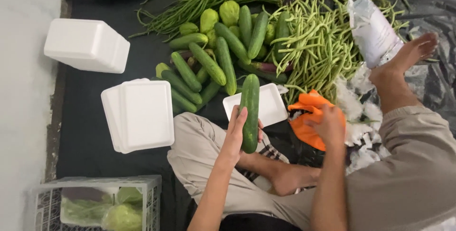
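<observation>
Left hand (pixel 236 133) at frame center, curled about 1 long cucumber (pixel 250 112), fingers along its left side, thumb hidden behind; cucumber upright in the picture, upper end over a white foam tray (pixel 271 103) on the dark floor mat (pixel 85 141). Right hand (pixel 327 125) right of center, fingers bent down onto crumpled orange plastic (pixel 308 133), gripping or merely pressing: cannot tell. Loose cucumbers (pixel 209 65) piled just above the tray, green beans (pixel 318 46) upper right, stacked foam trays (pixel 142 114) at left.
</observation>
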